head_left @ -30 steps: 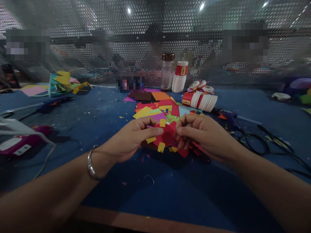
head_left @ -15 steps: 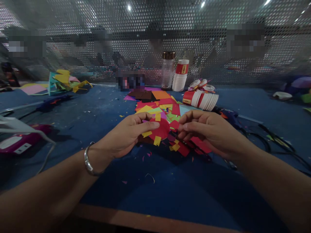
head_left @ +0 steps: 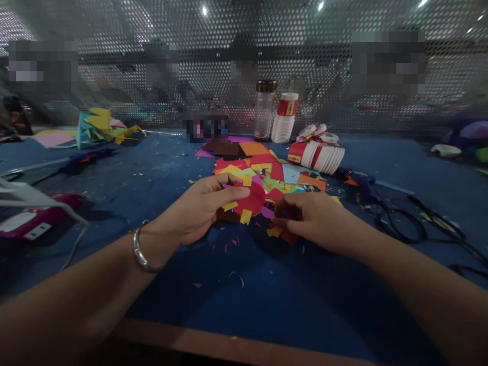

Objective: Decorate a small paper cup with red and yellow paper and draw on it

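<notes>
My left hand (head_left: pixel 213 206) pinches a red paper disc (head_left: pixel 252 199) between thumb and fingers. Small yellow paper tabs (head_left: pixel 246 217) stick out around the disc's edge. To the right, my right hand (head_left: pixel 310 218) is low over the table, fingers curled and tips down among the scraps. Its fingertips are beside yellow paper pieces (head_left: pixel 274 232) and a purple scrap; what they grip, if anything, is hidden. Behind both hands lies a heap of coloured paper (head_left: pixel 263 157) in red, orange, yellow, green and brown.
Behind the paper stand a glass bottle (head_left: pixel 264 112) and stacked paper cups (head_left: pixel 285 119); another cup stack (head_left: pixel 316 156) lies sideways. Glue guns lie left (head_left: pixel 82 160) and right (head_left: pixel 360 185), the right one with a black cable (head_left: pixel 404 239). A magenta power strip (head_left: pixel 38 218) is at left.
My right hand has moved down from beside the disc to the scraps, its fingers curling downward. My left hand holds the disc almost in the same place.
</notes>
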